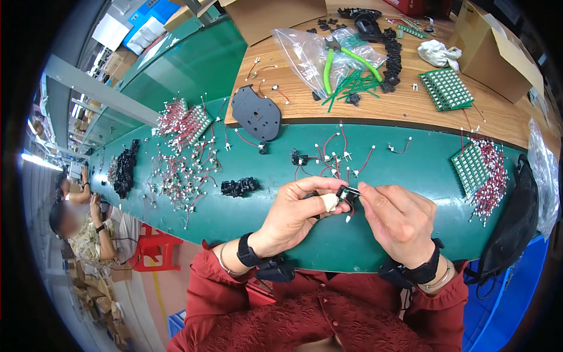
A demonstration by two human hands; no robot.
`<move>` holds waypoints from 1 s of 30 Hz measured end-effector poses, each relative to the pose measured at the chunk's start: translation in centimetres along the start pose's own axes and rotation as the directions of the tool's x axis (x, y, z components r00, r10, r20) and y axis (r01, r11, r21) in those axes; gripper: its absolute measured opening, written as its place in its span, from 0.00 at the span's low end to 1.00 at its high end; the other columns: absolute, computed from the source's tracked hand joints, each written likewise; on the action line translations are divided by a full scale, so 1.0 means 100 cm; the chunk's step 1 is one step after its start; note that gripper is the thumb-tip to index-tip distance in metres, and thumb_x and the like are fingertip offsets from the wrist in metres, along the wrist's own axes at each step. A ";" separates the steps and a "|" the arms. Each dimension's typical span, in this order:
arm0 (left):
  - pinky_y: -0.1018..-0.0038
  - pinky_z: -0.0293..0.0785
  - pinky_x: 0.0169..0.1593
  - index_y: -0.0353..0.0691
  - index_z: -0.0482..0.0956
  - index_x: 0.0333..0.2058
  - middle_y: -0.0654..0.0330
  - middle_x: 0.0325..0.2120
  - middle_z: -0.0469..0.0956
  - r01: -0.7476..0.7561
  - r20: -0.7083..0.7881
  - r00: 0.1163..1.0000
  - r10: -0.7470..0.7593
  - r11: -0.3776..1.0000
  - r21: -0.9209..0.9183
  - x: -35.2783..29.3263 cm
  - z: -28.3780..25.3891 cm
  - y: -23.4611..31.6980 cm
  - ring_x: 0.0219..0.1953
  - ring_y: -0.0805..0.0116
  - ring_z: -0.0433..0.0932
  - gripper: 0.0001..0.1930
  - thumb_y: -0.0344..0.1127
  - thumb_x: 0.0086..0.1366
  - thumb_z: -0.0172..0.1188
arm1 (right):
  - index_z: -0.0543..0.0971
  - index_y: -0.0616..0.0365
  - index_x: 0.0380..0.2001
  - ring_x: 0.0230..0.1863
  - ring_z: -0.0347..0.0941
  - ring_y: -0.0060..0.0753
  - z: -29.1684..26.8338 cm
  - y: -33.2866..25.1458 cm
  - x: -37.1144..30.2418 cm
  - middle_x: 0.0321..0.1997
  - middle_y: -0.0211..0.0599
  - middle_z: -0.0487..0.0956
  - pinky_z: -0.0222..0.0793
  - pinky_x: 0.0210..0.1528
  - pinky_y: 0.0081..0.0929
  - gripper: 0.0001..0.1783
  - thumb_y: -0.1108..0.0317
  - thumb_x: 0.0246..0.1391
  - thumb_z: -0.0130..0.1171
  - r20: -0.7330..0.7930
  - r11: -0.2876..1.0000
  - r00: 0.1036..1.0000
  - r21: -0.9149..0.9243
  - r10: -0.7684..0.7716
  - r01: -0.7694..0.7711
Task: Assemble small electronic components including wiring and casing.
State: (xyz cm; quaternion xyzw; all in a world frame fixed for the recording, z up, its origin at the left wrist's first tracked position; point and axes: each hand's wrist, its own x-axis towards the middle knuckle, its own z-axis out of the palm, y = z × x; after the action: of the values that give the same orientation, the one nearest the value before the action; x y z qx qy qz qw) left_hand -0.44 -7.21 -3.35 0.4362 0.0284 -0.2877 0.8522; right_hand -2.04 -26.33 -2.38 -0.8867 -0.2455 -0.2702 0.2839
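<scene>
My left hand (pixel 287 216) pinches a small black plastic part (pixel 342 192) above the green bench (pixel 316 252), near its front edge. My right hand (pixel 403 222) closes its fingertips beside it; their grip's content is indeterminable. This step appears to be two-handed fine work; the next move calls for steadiness. Red-wired connectors (pixel 347 156) lie beyond.
</scene>
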 end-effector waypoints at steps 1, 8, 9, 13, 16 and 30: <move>0.75 0.72 0.43 0.31 0.72 0.42 0.55 0.35 0.75 0.001 0.003 1.000 -0.001 1.000 -0.003 0.001 0.002 0.000 0.36 0.67 0.76 0.13 0.21 0.56 0.53 | 0.78 0.58 0.30 0.19 0.70 0.25 0.001 0.001 0.000 0.22 0.27 0.71 0.64 0.17 0.22 0.18 0.76 0.28 0.61 0.002 1.000 1.000 -0.003 0.001 -0.001; 0.77 0.73 0.40 0.32 0.72 0.40 0.56 0.32 0.75 0.017 0.040 0.999 -0.017 1.000 -0.018 0.002 0.001 -0.001 0.32 0.68 0.76 0.13 0.21 0.54 0.53 | 0.78 0.57 0.30 0.16 0.69 0.27 -0.003 0.000 0.000 0.19 0.30 0.71 0.63 0.16 0.22 0.12 0.75 0.36 0.61 0.030 0.977 0.988 0.147 0.153 -0.155; 0.77 0.73 0.39 0.32 0.72 0.39 0.55 0.32 0.75 0.030 0.052 0.998 -0.029 0.999 -0.020 0.002 -0.001 -0.002 0.32 0.68 0.76 0.11 0.21 0.55 0.53 | 0.78 0.57 0.30 0.16 0.68 0.27 -0.006 0.000 0.001 0.18 0.30 0.71 0.62 0.16 0.22 0.11 0.74 0.37 0.61 0.075 0.945 0.968 0.211 0.238 -0.249; 0.77 0.74 0.37 0.33 0.71 0.35 0.54 0.32 0.74 0.057 0.096 0.994 -0.055 0.998 -0.013 -0.001 0.000 0.001 0.32 0.66 0.76 0.07 0.21 0.55 0.53 | 0.77 0.58 0.29 0.17 0.70 0.30 -0.015 -0.004 0.009 0.20 0.33 0.73 0.63 0.17 0.24 0.09 0.75 0.38 0.59 0.244 0.790 0.899 0.431 0.364 -0.437; 0.78 0.74 0.38 0.34 0.70 0.33 0.56 0.31 0.74 0.088 0.146 0.986 -0.076 0.993 -0.077 0.001 0.005 -0.003 0.33 0.68 0.77 0.05 0.22 0.56 0.53 | 0.77 0.59 0.30 0.18 0.71 0.31 0.000 -0.008 0.005 0.20 0.35 0.73 0.64 0.17 0.24 0.09 0.75 0.39 0.59 0.178 0.849 0.945 0.417 0.273 -0.324; 0.80 0.70 0.33 0.35 0.71 0.30 0.57 0.33 0.74 -0.594 0.288 0.753 0.591 0.425 0.682 -0.002 0.010 -0.006 0.28 0.75 0.72 0.11 0.21 0.46 0.59 | 0.77 0.59 0.30 0.18 0.71 0.34 -0.001 -0.006 0.004 0.22 0.36 0.75 0.64 0.19 0.24 0.08 0.75 0.42 0.57 0.301 0.751 0.905 0.510 0.301 -0.419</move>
State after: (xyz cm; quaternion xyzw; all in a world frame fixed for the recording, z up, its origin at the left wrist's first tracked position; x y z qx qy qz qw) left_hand -1.13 -8.08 -3.10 0.7228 -0.2474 0.0439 0.6438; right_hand -2.10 -25.86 -1.87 -0.8156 -0.1650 -0.0351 0.5534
